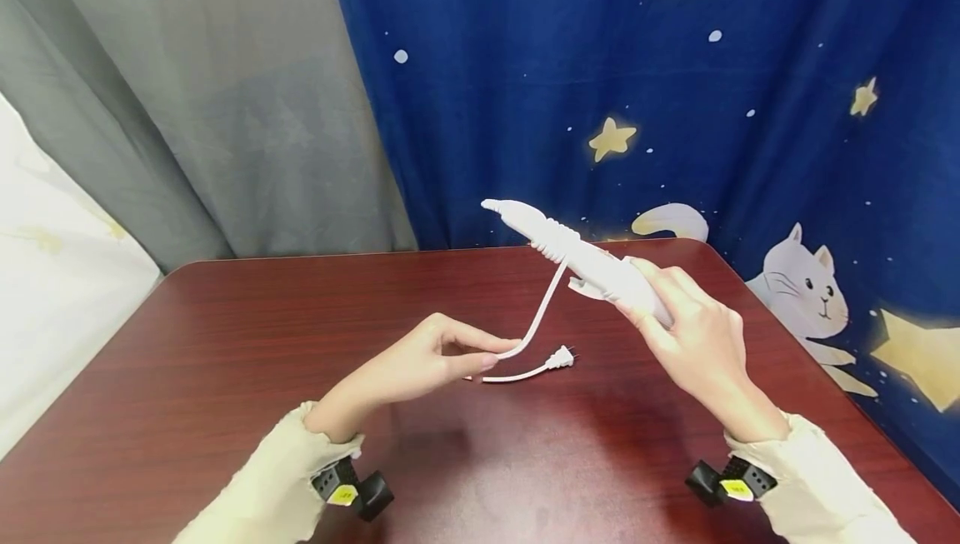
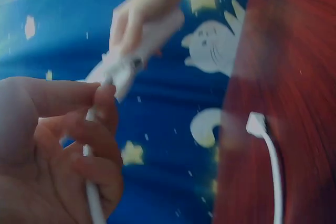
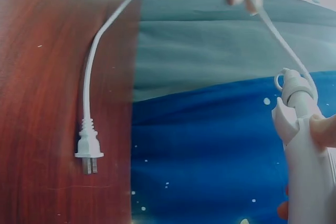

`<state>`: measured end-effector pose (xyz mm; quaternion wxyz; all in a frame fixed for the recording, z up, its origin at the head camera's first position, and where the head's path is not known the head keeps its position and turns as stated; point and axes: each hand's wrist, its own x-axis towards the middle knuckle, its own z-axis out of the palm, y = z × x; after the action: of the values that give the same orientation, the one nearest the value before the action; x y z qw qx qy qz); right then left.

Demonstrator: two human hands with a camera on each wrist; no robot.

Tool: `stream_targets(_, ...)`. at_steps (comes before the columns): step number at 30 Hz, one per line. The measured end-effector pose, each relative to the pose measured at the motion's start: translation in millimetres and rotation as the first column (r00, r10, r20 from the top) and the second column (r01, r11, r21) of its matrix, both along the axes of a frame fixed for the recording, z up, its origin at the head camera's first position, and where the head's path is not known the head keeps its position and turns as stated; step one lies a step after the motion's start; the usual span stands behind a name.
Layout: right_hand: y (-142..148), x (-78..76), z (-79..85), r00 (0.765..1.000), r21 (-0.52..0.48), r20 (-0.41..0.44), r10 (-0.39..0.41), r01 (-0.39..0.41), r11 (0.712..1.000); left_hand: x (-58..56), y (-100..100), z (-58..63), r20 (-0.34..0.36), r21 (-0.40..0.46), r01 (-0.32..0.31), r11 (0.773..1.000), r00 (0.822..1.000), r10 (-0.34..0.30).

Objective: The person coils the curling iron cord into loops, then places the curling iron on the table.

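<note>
My right hand (image 1: 697, 331) grips the handle of a white curling iron (image 1: 609, 272), held tilted above the table with its tip up and to the left. Several turns of its white cord (image 1: 546, 301) are wound round the barrel. The clamp lever (image 3: 284, 121) sticks out from the handle's side. With thumb and fingers my left hand (image 1: 427, 356) pinches the cord, which runs taut to the iron in the right wrist view. Past that hand, the cord's free end leads to a two-prong plug (image 1: 560, 357) over the table.
The dark red wooden table (image 1: 247, 344) spreads beneath both hands. Behind it hang a grey curtain (image 1: 247, 111) and a blue curtain (image 1: 510, 94) with stars and a white cat. White cloth (image 1: 60, 277) borders the left side.
</note>
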<state>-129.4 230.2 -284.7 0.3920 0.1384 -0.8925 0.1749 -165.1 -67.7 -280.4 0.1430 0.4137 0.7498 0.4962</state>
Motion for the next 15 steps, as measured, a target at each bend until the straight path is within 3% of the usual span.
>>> stream_targets(3,-0.1,1.2,2.1,1.000,-0.020,0.007,-0.004,0.004,1.000,-11.2,-9.0,-10.4,0.099,-0.007,0.033,0.999,0.995,-0.032)
stream_targets(9,-3.2,4.3,3.5,0.998,-0.052,0.037,0.047,-0.045,0.998,-30.1,-9.9,-26.5,0.180,-0.009,0.057,0.998,0.982,-0.055)
stream_targets(15,-8.1,10.1,7.8,0.978,-0.056,0.041,0.204,-0.201,0.978,-45.8,2.6,-36.1,0.212,0.041,-0.095,0.995,0.974,0.084)
